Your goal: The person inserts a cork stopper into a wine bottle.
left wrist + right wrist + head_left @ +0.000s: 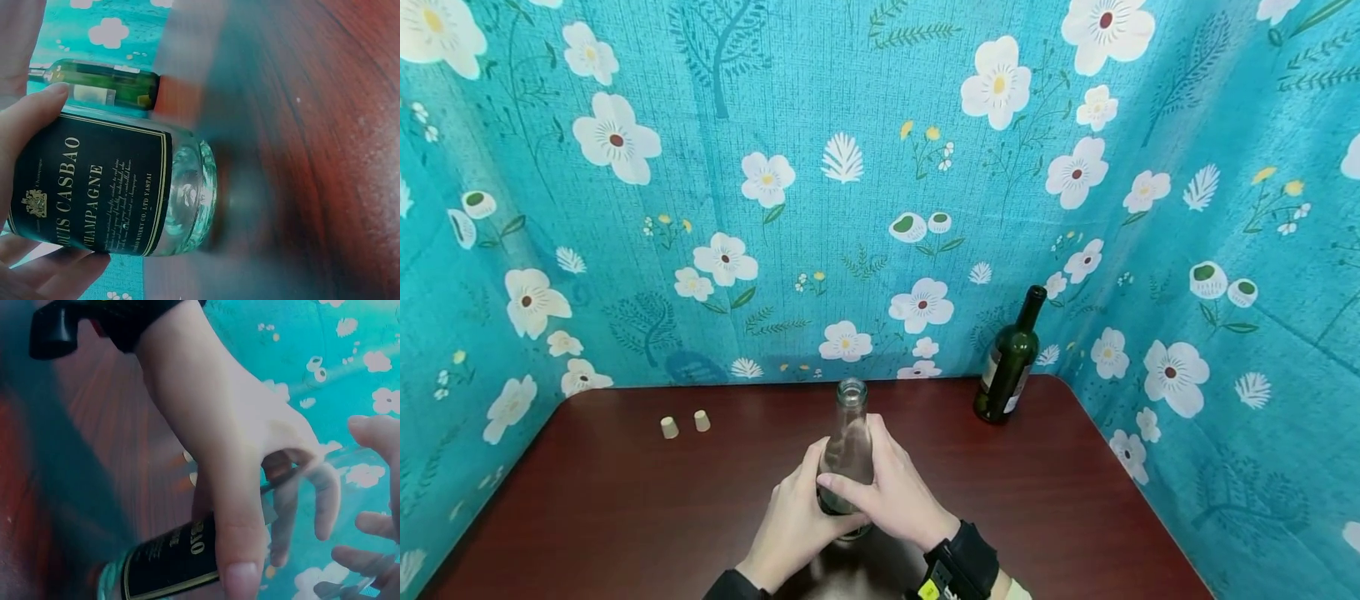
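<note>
The clear glass bottle (848,450) stands upright at lower centre of the table (625,508), open mouth pointing up, seemingly empty. The left hand (793,521) and right hand (891,492) both grasp its body. A dark green bottle (1009,360) stands upright at the right.

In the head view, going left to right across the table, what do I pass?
Two corks → left hand → clear bottle → right hand → green bottle. Both hands grip the clear bottle, so the hands and that bottle overlap somewhat.
</note>
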Action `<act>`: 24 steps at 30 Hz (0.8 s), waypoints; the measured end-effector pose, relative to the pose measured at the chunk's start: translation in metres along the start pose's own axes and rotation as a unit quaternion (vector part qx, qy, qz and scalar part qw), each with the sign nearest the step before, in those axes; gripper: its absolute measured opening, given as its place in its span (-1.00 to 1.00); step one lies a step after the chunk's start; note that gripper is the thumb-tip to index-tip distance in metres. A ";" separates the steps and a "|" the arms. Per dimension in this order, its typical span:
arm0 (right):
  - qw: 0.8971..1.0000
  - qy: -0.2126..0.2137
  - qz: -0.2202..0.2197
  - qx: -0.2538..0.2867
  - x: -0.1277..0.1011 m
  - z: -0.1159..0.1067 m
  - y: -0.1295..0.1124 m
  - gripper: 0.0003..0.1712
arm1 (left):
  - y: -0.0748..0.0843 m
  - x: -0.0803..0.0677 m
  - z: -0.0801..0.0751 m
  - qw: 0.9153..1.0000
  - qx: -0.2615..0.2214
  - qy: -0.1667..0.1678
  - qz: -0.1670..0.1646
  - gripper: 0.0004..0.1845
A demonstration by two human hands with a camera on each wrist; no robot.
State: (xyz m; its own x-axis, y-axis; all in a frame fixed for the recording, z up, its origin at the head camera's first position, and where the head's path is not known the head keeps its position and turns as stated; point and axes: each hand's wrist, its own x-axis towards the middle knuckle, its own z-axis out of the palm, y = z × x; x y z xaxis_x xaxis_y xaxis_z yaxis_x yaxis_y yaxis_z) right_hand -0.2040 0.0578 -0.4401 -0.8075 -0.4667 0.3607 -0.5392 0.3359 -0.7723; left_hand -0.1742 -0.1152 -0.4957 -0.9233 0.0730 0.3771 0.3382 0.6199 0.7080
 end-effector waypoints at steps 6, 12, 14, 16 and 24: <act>1.000 0.013 0.022 0.016 0.005 0.005 0.011 -0.29 | -0.003 0.002 -0.003 1.000 0.000 -0.004 -0.012 0.13; 0.998 0.019 0.043 0.046 0.006 0.004 0.012 -0.25 | -0.008 0.004 -0.007 1.000 -0.012 -0.018 -0.003 0.13; 0.998 0.020 0.045 0.048 0.006 0.003 0.012 -0.26 | -0.011 0.003 -0.010 0.999 -0.013 -0.028 -0.008 0.06; 0.998 0.019 0.046 0.049 0.005 0.003 0.012 -0.27 | -0.017 0.001 -0.014 0.999 -0.001 -0.043 -0.014 -0.06; 0.997 0.019 0.064 0.049 0.005 0.004 0.015 -0.24 | -0.051 0.005 -0.058 0.994 0.092 -0.049 -0.025 -0.66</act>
State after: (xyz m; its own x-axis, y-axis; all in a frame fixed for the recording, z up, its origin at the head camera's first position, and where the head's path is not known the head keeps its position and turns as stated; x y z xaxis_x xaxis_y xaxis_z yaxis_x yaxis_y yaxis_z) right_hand -0.2150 0.0569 -0.4516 -0.8771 -0.3942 0.2743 -0.4073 0.3078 -0.8599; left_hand -0.1858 -0.1918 -0.4957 -0.9546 0.1089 0.2773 0.2606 0.7566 0.5997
